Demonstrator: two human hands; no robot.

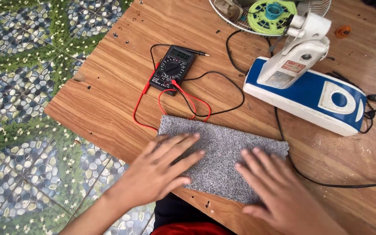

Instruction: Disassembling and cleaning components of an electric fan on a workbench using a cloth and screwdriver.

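A grey speckled cloth mat lies flat on the wooden table near its front edge. My left hand rests palm down on the mat's left part, fingers spread. My right hand lies palm down on the mat's right part, fingers apart. Neither hand holds anything. Behind the mat sits a black digital multimeter with red and black test leads looping over the table; the red lead reaches the mat's far edge.
A blue and white table fan base lies at the right, its neck reaching a wire grille with a green hub at the top edge. Its black power cord runs right. A patterned pebble-tile floor lies left of the table.
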